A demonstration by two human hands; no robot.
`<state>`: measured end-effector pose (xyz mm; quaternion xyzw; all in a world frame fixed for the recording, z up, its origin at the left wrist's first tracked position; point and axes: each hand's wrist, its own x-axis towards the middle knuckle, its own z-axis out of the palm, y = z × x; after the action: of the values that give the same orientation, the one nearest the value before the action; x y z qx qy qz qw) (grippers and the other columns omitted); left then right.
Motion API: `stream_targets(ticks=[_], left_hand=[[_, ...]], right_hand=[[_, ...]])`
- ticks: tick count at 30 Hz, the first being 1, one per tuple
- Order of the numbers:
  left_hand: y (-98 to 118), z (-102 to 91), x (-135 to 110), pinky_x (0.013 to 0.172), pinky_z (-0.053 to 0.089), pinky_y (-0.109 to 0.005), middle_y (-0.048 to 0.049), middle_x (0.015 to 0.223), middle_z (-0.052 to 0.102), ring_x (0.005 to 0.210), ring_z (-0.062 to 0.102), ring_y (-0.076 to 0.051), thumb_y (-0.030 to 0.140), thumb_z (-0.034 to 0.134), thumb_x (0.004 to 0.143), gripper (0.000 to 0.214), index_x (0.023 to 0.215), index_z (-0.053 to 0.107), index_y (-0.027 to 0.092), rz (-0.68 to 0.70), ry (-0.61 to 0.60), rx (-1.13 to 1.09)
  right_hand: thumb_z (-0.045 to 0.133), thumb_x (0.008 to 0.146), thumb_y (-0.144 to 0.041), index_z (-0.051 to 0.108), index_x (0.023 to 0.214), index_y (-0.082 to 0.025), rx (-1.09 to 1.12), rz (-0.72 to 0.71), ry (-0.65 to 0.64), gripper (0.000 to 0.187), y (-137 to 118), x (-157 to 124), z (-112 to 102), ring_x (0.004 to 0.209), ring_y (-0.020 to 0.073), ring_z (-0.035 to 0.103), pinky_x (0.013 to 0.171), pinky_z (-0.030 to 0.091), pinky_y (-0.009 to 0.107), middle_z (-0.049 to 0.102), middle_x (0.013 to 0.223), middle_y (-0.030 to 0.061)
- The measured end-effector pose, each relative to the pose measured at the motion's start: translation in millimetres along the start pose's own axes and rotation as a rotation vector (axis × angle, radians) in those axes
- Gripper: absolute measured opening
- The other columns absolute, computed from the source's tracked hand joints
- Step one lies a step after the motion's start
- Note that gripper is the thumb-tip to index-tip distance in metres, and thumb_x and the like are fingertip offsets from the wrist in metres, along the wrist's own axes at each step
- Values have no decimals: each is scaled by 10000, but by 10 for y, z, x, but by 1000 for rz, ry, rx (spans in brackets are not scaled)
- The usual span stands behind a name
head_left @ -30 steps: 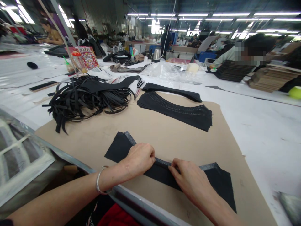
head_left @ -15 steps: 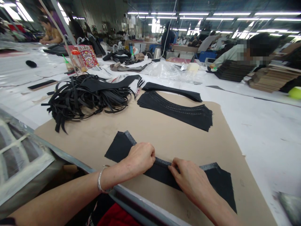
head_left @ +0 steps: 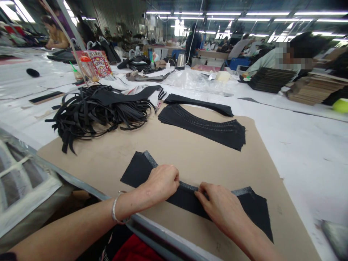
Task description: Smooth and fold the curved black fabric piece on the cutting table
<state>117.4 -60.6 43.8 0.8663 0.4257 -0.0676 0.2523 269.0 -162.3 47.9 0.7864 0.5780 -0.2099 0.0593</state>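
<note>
A curved black fabric piece [head_left: 187,203] with a grey strip along its far edge lies in front of me on brown paper [head_left: 130,145]. My left hand [head_left: 164,181] is closed on that far edge, left of the middle, its fingertips hidden under the knuckles. A short way to the right, my right hand [head_left: 219,201] pinches the same edge between thumb and fingers. Both ends of the piece lie flat, one past each hand. Farther back rests a stack of similar black pieces [head_left: 203,128] with stitched curved lines, and behind it another curved black stack [head_left: 198,105].
A heap of black strips [head_left: 100,112] lies at the left on the paper. Behind are a red patterned bag [head_left: 99,63], clear plastic [head_left: 187,81] and a metal kettle [head_left: 181,61]. At right, a person leans over dark stacked sheets [head_left: 272,79]. The table's edge [head_left: 89,186] runs below my left forearm.
Almost nothing differs. Both hands keep the same hold on the black fabric piece, and the view has shifted very slightly.
</note>
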Motion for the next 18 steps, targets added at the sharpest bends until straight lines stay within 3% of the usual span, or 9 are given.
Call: stream_targets(ticks=[13, 18], left_hand=[[60, 57, -38, 632, 454, -321, -78, 785, 703, 760, 666, -262, 201, 484, 774, 180, 749, 663, 206, 43, 52, 98], [97, 105, -116, 613, 431, -301, -56, 840, 669, 743, 649, -231, 201, 468, 840, 111, 859, 577, 198, 35, 89, 130]], right_hand=[[429, 888, -254, 624, 770, -194, -87, -24, 43, 235, -39, 26, 13, 746, 259, 672, 547, 331, 286, 694, 737, 84], [455, 877, -239, 613, 822, -186, -85, -27, 86, 176, -37, 4, 27, 719, 262, 675, 556, 359, 299, 691, 734, 81]])
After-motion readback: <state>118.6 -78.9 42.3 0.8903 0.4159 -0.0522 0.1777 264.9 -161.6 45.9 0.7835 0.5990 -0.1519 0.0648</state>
